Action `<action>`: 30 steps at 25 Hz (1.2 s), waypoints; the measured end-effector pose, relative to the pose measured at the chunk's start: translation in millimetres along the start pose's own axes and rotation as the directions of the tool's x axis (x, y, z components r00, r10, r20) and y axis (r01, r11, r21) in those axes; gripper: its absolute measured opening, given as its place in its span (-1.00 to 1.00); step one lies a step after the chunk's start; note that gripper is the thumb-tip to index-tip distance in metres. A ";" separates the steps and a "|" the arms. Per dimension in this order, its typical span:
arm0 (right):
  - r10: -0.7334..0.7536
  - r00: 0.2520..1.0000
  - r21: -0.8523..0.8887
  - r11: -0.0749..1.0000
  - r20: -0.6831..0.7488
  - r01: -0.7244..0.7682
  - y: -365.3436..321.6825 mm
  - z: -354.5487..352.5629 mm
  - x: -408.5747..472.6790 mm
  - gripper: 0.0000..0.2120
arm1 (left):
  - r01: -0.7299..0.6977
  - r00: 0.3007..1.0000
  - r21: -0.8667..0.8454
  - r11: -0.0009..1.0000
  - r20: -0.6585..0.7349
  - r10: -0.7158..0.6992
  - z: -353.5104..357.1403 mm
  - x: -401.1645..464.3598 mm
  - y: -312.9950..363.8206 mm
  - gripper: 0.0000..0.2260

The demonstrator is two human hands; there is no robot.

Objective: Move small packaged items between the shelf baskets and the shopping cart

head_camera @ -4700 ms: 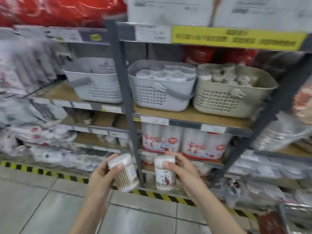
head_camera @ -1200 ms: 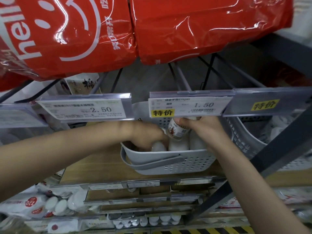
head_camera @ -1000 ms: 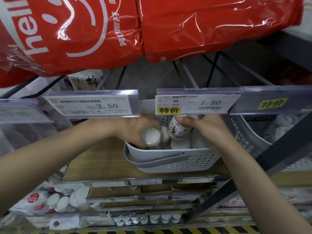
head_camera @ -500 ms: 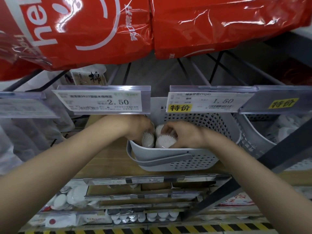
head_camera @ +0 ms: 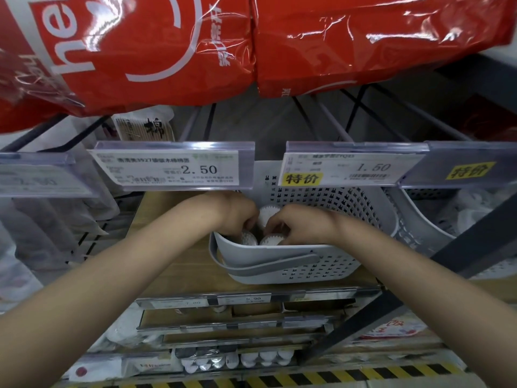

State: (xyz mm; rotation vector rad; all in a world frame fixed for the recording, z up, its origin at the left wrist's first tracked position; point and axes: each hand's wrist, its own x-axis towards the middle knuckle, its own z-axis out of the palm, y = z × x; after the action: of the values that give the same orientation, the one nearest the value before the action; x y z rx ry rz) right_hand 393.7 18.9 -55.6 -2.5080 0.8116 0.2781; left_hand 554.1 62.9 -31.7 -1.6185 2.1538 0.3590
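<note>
Fingers [head_camera: 275,229] of both hands curl onto white tubs [head_camera: 271,241] inside the grey basket [head_camera: 307,271].

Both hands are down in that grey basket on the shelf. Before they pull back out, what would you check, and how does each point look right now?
1. Both tubs set inside the grey basket: ok, the left hand and right hand rest on white round tubs within its walls.
2. Tubs standing upright: ok, their tops face up.
3. Fingers let go: cannot tell, they curl over the tubs.
4. Basket seated on the wooden shelf: ok.
5. Price tag rail overhead clear of the wrists: ok, it sits above them.
</note>
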 end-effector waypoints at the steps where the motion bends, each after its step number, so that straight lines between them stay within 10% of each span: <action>1: 0.013 1.000 0.005 1.000 -0.020 -0.013 -0.5 0.2 0.1 -0.65 | 0.002 1.000 -0.009 1.000 -0.019 -0.002 0.2 -0.5 0.4 -0.86; 8: 0.153 0.934 0.315 0.948 -0.322 -0.047 -2.8 -13.3 -32.7 -0.70 | -0.138 0.962 -0.403 0.905 -0.272 0.026 0.8 -26.4 -9.7 -0.69; 14: 0.202 0.744 0.119 0.979 -0.637 -0.164 -26.1 -1.3 -89.9 -0.68 | -0.216 0.892 -0.459 0.862 -0.453 -0.017 13.1 -54.0 -1.0 -0.68; 20: 0.250 0.450 0.087 0.932 -0.858 -0.352 -45.0 60.4 -172.1 -0.64 | -0.494 0.594 -0.191 0.848 -0.786 0.169 21.6 -67.2 66.5 -0.70; 25: 0.525 0.254 0.319 0.764 -0.812 -0.560 -32.1 138.0 -251.7 -0.62 | -0.713 0.472 -0.027 0.701 -0.758 0.451 31.2 -51.0 171.4 -0.67; 30: 0.770 0.015 0.545 0.465 -0.638 -0.697 -15.1 223.1 -357.6 -0.68 | -0.822 0.508 -0.060 0.567 -0.527 0.681 47.7 -18.8 302.0 -0.62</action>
State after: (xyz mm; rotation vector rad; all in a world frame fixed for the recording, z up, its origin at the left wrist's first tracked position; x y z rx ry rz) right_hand 106.1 319.8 -123.5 -1.6779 2.5040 -0.7795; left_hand 278.1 187.2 -78.2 -0.7592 3.2814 0.6506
